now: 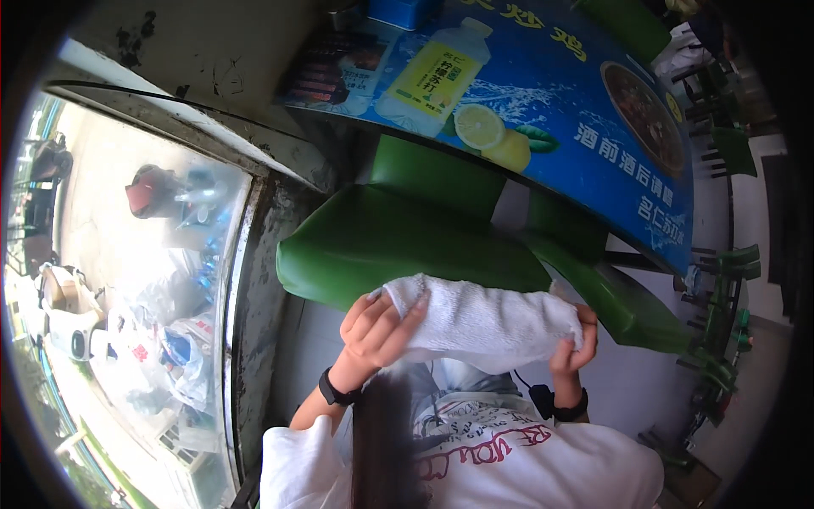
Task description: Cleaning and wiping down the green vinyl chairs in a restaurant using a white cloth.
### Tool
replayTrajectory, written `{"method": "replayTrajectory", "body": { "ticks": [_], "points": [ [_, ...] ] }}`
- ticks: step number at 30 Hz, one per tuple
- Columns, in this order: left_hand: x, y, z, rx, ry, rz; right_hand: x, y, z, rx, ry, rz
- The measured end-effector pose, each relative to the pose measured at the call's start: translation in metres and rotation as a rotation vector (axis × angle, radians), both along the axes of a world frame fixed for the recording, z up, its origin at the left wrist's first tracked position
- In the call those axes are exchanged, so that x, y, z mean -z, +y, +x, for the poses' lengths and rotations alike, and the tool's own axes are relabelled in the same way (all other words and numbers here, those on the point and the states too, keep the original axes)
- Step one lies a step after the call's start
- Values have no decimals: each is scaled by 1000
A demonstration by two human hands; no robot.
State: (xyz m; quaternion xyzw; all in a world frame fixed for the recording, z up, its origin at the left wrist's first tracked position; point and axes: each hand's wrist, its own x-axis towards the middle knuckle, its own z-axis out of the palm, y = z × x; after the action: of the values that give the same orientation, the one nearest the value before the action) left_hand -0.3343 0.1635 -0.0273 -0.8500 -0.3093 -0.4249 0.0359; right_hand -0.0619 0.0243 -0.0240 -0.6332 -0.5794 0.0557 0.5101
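Stretched between both hands is a folded white terry cloth (489, 318), held up in front of my body. My left hand (378, 327) grips its left end, with the fingers lying over the fabric. At the other end, my right hand (575, 340) pinches the cloth's corner between thumb and fingers. Just beyond the cloth stands a green chair (413, 245), whose seat edge the cloth partly covers in my view. A second green chair (610, 299) is to the right, close to my right hand.
A table (547, 95) with a blue printed top bearing pictures and writing stands beyond the chairs. A blue box (400, 13) rests at its far edge. On the left, a glass door or window (238, 267) shows bags and bottles outside. More green chairs (718, 362) line the right.
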Motion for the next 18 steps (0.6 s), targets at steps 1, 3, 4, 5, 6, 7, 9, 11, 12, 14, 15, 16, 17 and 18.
{"method": "replayTrajectory", "body": {
  "ticks": [1, 3, 4, 5, 6, 7, 9, 11, 12, 14, 15, 16, 17, 18],
  "points": [
    [2, -12, -1, 7, 30, -85, -10, -6, -5, 21, -4, -69],
    [-5, -41, -15, -55, 94, -201, -22, -19, -16, 19, 69, -269],
    [-10, -56, -24, -82, 114, -258, -25, -25, -23, -4, 96, -344],
    [-14, -68, -30, -105, 127, -311, -25, -30, -28, -23, 115, -414],
    [-15, -79, -36, -98, 164, -378, -28, -38, -34, -14, 119, -428],
    [-14, -89, -41, -96, 171, -378, -27, -38, -39, -58, 115, -414],
    [-14, -112, -49, -145, 175, -460, -23, -48, -48, -130, 97, -388],
    [-20, -124, -51, -155, 189, -473, -21, -54, -52, -208, 73, -391],
    [-20, -128, -52, -179, 203, -474, -19, -54, -53, -248, 94, -399],
    [-21, -136, -52, -225, 203, -500, -20, -54, -55, -293, 137, -445],
    [-22, -142, -52, -223, 209, -515, -19, -56, -53, -344, 179, -486],
    [-21, -146, -53, -249, 247, -522, -13, -56, -49, -369, 216, -575],
    [-20, -146, -55, -272, 289, -530, -9, -52, -44, -364, 228, -591],
    [-20, -145, -57, -252, 315, -543, -9, -42, -42, -375, 333, -699]
  ]
}}
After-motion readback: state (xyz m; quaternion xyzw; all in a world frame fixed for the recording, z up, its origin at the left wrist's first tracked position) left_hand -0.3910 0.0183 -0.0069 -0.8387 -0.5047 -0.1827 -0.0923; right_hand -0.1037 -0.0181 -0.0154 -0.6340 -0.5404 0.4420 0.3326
